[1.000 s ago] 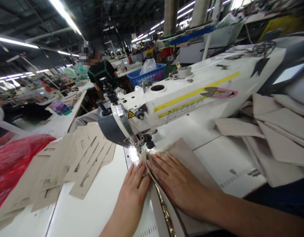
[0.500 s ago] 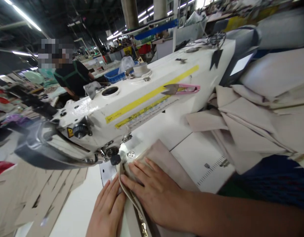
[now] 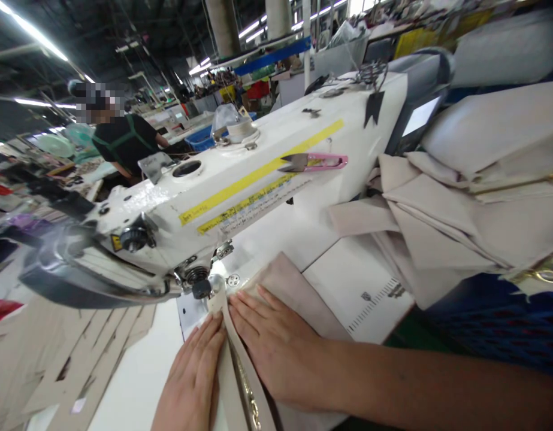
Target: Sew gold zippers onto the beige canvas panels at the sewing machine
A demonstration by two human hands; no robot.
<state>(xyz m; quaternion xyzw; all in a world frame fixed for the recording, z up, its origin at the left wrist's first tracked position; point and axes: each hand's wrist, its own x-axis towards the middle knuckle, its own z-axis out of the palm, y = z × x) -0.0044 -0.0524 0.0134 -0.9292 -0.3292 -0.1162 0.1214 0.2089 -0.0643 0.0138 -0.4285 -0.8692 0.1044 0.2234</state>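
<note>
bare hands (image 3: pixel 283 347), slender straight fingers (image 3: pixel 249 312), bare right forearm (image 3: pixel 406 378)

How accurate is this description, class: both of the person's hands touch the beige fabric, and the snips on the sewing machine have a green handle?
One detail is wrong: the snips on the sewing machine have a pink handle, not green, as the head view shows. The left hand and right hand do touch the beige fabric.

A sewing machine (image 3: pixel 240 152) and cut pieces (image 3: pixel 96 359) show a workshop.
</note>
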